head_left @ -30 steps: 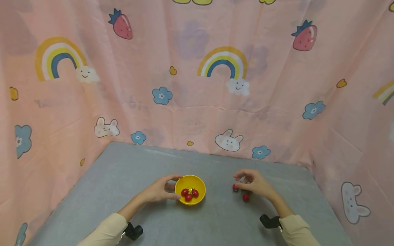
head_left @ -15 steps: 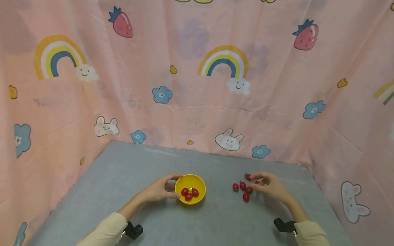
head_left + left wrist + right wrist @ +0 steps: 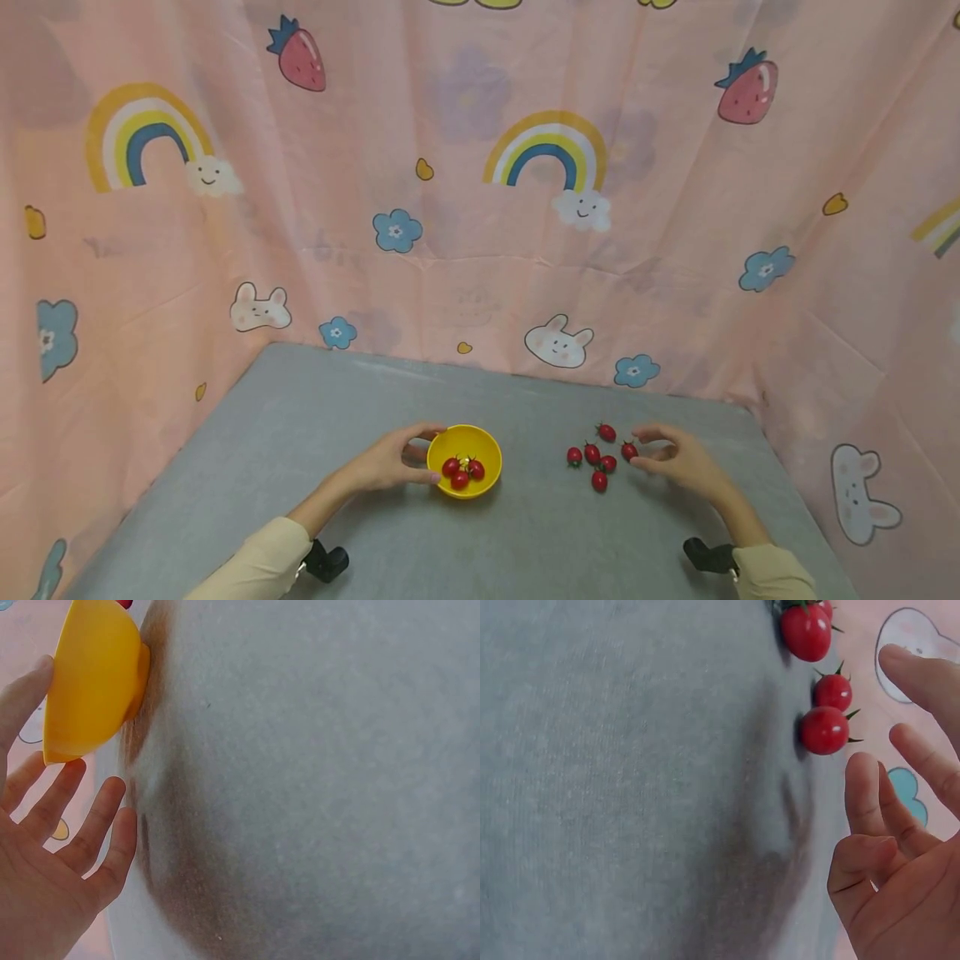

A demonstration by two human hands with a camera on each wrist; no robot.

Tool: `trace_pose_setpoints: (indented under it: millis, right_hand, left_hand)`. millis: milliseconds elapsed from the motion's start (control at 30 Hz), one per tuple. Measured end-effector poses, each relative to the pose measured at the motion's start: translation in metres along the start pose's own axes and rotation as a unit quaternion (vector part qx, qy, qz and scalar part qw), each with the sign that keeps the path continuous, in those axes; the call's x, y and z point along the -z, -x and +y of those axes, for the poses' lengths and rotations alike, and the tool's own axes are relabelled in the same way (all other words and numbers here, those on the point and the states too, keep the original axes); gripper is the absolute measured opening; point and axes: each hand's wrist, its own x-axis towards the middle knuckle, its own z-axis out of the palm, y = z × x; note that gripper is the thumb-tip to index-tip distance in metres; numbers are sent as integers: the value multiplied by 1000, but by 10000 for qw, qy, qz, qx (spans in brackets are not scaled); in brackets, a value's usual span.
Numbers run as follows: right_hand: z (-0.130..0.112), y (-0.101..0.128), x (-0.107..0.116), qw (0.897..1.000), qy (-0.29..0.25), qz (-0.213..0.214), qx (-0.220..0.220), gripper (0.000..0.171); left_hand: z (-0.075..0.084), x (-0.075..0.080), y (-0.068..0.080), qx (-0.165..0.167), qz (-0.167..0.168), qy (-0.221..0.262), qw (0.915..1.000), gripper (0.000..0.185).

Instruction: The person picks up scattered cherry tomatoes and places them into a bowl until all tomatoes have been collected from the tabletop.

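from my seat i see the pink printed curtain (image 3: 465,208) wrapping the back and both sides of the grey bench (image 3: 360,400). on the bench, the yellow bowl (image 3: 480,444) sits left of centre, upright. my left hand (image 3: 390,462) cups its left rim, thumb and fingers lightly curved against the wall; the left wrist view shows those fingers spread beside the bowl rather than clamped, so that grip reads as a loose steadying touch. my right hand (image 3: 678,460) hovers just right of the loose cherry tomatoes (image 3: 600,457), its grip released, fingers relaxed and apart, holding nothing; the right wrist view shows fingertips (image 3: 864,780) near a tomato but not touching.

counting: one bowl, three tomatoes inside it (image 3: 461,472), five tomatoes lying on the bench in a tight cluster between the bowl and my right hand.

i judge the step in hand is picking a tomato from the cluster. the next move calls for a gentle pinch on the nearest one (image 3: 629,450) without nudging its neighbours, since they would roll
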Motion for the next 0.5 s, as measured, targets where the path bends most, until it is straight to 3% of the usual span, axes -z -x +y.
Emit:
trace_pose_setpoints:
  millis: [100, 233, 500]
  right_hand:
    - [2, -1, -1, 9998, 9, -38, -203, 56]
    - [8, -5, -1, 9998, 81, -147, -124, 60]
    - [14, -10, -4, 9993, 348, -63, 121, 49]
  left_hand:
    - [0, 0, 0, -31, -18, 7, 10000, 66]
    - [1, 1, 0, -95, -32, -13, 9999, 66]
    - [1, 0, 0, -41, -47, -6, 10000, 65]
